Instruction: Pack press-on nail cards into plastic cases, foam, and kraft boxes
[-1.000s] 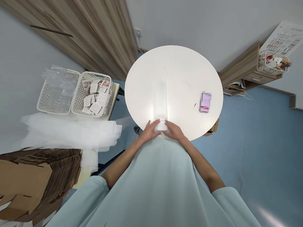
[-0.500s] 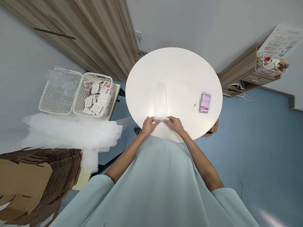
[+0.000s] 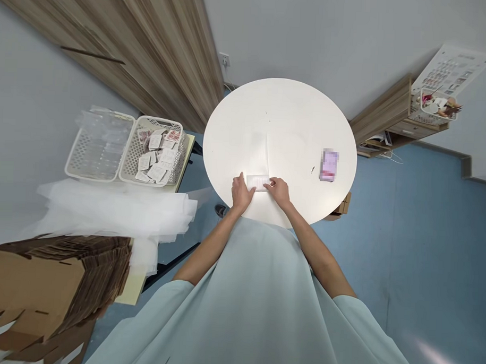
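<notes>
A small, flat white rectangular packet (image 3: 258, 182) lies on the near part of the round white table (image 3: 305, 115), wrapped in thin translucent sheet. From its far edge a strip of the same translucent white sheet (image 3: 260, 156) stretches away flat over the tabletop. At the packet's left end is my left hand (image 3: 241, 193), thumb on the near corner and index finger pointing forward. My right hand (image 3: 279, 192) pinches the right end between thumb and bent fingers. What is inside the wrapping cannot be made out.
A blurred pink-purple item (image 3: 328, 165) lies on the table's right side. To the left stand a white basket of small printed packets (image 3: 151, 181) and a basket of clear plastic (image 3: 97, 171). Nearer are stacked translucent sheets (image 3: 118, 207) and folded cardboard boxes (image 3: 35, 291).
The packet has turned from standing narrow edge up to lying flatter, a little further from me. Both hands shifted slightly forward with it, and the strip ahead looks shorter.
</notes>
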A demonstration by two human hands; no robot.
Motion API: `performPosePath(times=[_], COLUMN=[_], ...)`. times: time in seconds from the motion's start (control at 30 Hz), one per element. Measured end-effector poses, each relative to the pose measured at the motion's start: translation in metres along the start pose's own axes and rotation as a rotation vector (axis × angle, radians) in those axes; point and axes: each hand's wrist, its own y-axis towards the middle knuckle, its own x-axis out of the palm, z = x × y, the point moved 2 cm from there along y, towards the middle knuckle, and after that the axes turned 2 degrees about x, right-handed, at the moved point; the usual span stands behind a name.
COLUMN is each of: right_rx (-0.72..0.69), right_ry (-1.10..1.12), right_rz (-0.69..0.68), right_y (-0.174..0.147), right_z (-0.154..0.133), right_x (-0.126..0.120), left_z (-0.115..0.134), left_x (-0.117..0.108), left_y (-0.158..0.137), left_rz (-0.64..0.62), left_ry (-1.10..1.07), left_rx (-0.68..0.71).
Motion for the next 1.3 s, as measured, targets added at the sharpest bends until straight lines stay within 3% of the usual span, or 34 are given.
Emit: performPosePath(times=[0.07, 0.17, 0.3, 0.43, 0.6, 0.7, 0.83, 1.0, 1.17, 1.3], right_rx=[-0.056, -0.296, -0.518, -0.579, -0.63, -0.59, -0.435, -0.263, -0.197, -0.163], right_ry=[-0.052, -0.152, -0.23, -0.272, -0.23, -0.142, -0.019, -0.014, -0.057, -0.075], right_rz=[0.047, 0.049, -0.113, -0.164, -0.179, -0.194, -0.209, -0.236, -0.162, -0.099], right_y=[0.001, 0.0, -0.004, -0.02, -0.061, -0.082, -0.088, -0.064, -0.035, -0.02], right_z=[-0.003, -0.01, -0.008, 0.005, 0.022, 0.028, 0.026, 0.011, 0.002, 0.003], right_x=[-0.002, -0.005, -0.006, -0.006, -0.002, -0.001, -0.008, -0.017, -0.009, 0.0], left_z=[0.004, 0.007, 0.0, -0.009, -0.02, -0.023, -0.02, -0.009, 0.003, 0.005], left_x=[0.002, 0.009, 0.014, 0.006, -0.006, -0.012, -0.02, -0.033, -0.033, -0.026], left_y=[0.003, 0.007, 0.004, -0.018, -0.058, -0.072, -0.067, -0.036, -0.014, -0.009], left_rz=[-0.001, -0.118, -0.231, -0.247, -0.374, -0.403, -0.427, -0.455, -0.355, -0.267], left_ry=[0.047, 0.072, 0.063, 0.07, 0.102, 0.054, -0.014, 0.002, 0.118, 0.093], left_rx=[0.168, 0.395, 0.456, 0.552, 0.643, 0.601, 0.405, 0.18, 0.04, -0.025])
